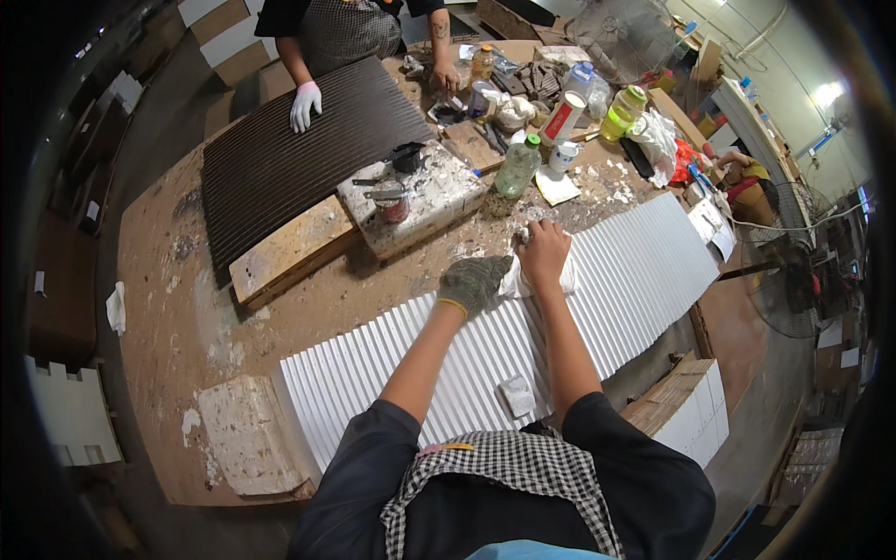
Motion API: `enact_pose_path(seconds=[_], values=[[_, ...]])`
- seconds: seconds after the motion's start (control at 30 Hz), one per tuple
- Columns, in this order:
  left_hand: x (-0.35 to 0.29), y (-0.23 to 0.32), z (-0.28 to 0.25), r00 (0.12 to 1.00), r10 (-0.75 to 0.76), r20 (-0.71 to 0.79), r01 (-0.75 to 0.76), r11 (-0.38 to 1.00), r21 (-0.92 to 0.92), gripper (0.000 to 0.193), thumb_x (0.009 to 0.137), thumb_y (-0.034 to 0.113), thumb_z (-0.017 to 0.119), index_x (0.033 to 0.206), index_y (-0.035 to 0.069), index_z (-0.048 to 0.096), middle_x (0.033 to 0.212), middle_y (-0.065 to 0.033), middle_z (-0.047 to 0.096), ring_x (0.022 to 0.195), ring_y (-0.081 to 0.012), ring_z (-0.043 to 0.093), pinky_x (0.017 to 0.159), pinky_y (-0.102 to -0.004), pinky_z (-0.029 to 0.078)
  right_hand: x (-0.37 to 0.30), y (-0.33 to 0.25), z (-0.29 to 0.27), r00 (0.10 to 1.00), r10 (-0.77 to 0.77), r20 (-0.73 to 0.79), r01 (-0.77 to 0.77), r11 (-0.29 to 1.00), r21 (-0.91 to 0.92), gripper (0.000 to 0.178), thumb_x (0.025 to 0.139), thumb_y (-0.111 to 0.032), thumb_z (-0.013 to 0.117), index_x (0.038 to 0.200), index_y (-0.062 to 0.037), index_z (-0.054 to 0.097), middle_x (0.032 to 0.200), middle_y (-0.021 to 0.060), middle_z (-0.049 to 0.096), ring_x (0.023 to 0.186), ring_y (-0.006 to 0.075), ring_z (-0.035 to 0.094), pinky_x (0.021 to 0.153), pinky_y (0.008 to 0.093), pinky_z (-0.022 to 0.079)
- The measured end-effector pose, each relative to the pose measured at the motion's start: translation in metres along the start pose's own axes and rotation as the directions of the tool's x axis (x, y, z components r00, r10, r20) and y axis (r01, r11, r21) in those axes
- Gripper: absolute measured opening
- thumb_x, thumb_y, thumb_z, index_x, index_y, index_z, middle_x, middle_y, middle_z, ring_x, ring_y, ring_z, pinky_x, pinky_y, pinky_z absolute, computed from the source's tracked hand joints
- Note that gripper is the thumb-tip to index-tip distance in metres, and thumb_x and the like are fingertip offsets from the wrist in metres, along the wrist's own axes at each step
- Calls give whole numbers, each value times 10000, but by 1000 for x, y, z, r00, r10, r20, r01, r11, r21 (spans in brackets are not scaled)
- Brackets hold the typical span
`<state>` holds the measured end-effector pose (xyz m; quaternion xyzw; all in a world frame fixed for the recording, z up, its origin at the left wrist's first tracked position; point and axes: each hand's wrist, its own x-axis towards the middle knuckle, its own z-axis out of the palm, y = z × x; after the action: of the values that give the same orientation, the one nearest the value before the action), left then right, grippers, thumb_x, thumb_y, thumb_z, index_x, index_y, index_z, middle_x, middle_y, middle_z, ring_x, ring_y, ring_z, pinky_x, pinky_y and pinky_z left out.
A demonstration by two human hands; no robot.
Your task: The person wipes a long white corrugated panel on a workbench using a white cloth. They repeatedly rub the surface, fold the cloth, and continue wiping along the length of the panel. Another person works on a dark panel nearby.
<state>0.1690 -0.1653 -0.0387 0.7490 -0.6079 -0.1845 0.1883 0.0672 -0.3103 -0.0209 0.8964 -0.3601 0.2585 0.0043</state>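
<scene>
White ribbed panel: lies on the near side of the worktable [163,373], in front of the person; the white ribbed panel [644,252] passes under both forearms.
Long axis: slants from near left to far right; the ribs run crosswise, over the short width.
Left hand: gloved left hand [474,283] lies palm down by the panel's far edge, fingers close together, tips not clear.
Right hand: bare right hand [544,252], fingers curled over white cloth [511,282], seemingly bunching it; exact pinch cannot be told.
Loose piece: small whitish block [516,396] rests on the panel near its near edge, between the forearms.
Weight, stiffness: probably light for its length; likely stiff along the ribs, readier to flex lengthwise.
Surface: looks smooth, perhaps slippery under cloth; rib edges could dent or chip.
Hold: best by both long edges, hands well apart either side of the middle; lifting by one end may let it sag.
Beyond: dark ribbed panel [308,149], far left, under a co-worker's white-gloved hand [305,106].
</scene>
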Motion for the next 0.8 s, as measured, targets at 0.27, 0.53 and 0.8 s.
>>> enact_pose_path(seconds=[0.27, 0.53, 0.8], values=[[-6, 13, -20, 1000, 4, -10, -4, 1000, -15, 501, 823, 391, 739, 1238, 130, 636, 1208, -133, 674, 1132, -325, 646, 962, -413, 520, -1, 1, 1, 999, -30, 35, 30, 1000, 9, 303, 750, -238, 778, 1013, -119, 687, 994, 70, 632, 997, 283, 584, 840, 474, 416], [-1, 9, -4, 972, -167, -165, 137, 974, -182, 627, 887, 410, 682, 1410, 98, 533, 1345, -192, 613, 1224, -372, 593, 1040, -448, 464, 2, 1, -1, 999, -8, -43, 10, 999, 33, 226, 749, -255, 797, 855, -95, 679, 916, 73, 625, 948, 298, 586, 821, 455, 419], [4, -2, 1, 995, 41, -96, -41, 999, 1, 597, 831, 363, 710, 1352, 108, 573, 1319, -154, 633, 1156, -348, 640, 981, -452, 515, 0, -5, -10, 999, 14, 32, -15, 999, 33, 276, 722, -211, 811, 942, -98, 688, 960, 82, 633, 993, 296, 587, 853, 469, 426]])
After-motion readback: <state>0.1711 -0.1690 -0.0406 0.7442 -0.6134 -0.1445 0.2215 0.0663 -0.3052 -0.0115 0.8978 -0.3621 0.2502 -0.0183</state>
